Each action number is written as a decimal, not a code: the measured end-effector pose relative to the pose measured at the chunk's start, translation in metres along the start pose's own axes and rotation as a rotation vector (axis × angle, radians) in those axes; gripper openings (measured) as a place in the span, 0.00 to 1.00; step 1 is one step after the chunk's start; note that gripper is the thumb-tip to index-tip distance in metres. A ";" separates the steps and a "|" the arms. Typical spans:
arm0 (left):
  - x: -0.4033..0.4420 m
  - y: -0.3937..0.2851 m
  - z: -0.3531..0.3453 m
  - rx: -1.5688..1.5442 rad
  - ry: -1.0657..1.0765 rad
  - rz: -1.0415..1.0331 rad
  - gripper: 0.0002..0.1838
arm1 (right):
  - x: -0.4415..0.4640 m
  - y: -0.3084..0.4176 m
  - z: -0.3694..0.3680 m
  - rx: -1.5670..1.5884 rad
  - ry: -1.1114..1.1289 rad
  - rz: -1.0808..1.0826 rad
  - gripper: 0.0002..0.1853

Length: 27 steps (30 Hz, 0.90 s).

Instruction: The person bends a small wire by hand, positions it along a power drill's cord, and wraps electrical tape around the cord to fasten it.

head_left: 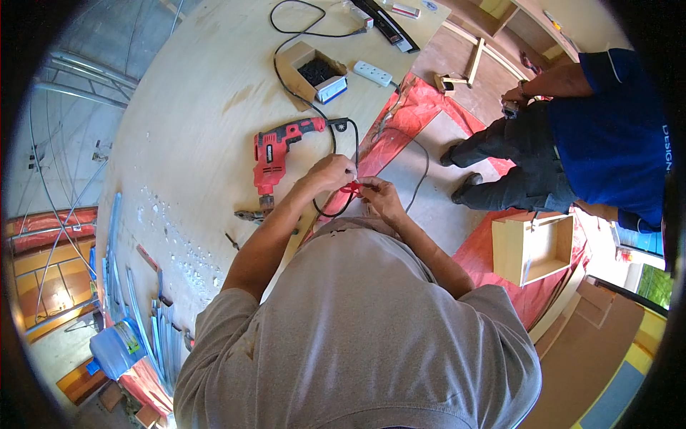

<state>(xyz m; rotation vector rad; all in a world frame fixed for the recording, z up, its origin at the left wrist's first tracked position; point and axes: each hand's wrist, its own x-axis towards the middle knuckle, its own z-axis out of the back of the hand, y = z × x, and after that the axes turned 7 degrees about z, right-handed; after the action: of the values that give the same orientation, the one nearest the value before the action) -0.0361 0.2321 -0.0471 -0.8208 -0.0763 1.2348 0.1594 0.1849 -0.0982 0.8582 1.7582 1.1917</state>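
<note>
The left hand (pixel 332 173) and right hand (pixel 381 199), fingers drawn together, pinch a small, thin red piece (pixel 351 187) between them beside a looped black cable (pixel 330 215). A red-and-black power drill (pixel 271 156) lies nearby on the pale wooden worktop (pixel 193 107).

Red piece at your fingertips, cable looped below

Your red piece (pixel 350 187) is small, bright, thin-looking and bunched; exact shape too small to read. It's partly covered by your fingers: right hand (pixel 384 200) pinches it, left hand (pixel 334 171) is right against it, exact grip hidden. Black cable (pixel 333 216) hangs slack in a rounded loop just below the red piece, bend at the bottom, upper runs passing behind your left hand. Can't tell if they're joined.
</note>
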 end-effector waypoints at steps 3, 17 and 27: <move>-0.004 -0.001 -0.002 -0.037 -0.010 0.030 0.10 | -0.001 0.004 -0.002 0.031 -0.019 0.024 0.14; -0.040 0.023 0.005 -0.300 -0.116 0.288 0.10 | 0.008 -0.022 0.006 -0.150 -0.149 0.050 0.13; -0.070 0.025 0.001 -0.793 -0.008 0.418 0.11 | 0.003 -0.005 -0.001 -0.494 -0.168 0.129 0.14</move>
<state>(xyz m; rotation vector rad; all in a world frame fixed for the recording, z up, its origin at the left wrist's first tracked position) -0.0822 0.1750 -0.0350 -1.5735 -0.4394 1.6233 0.1563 0.1859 -0.1033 0.7518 1.2103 1.5063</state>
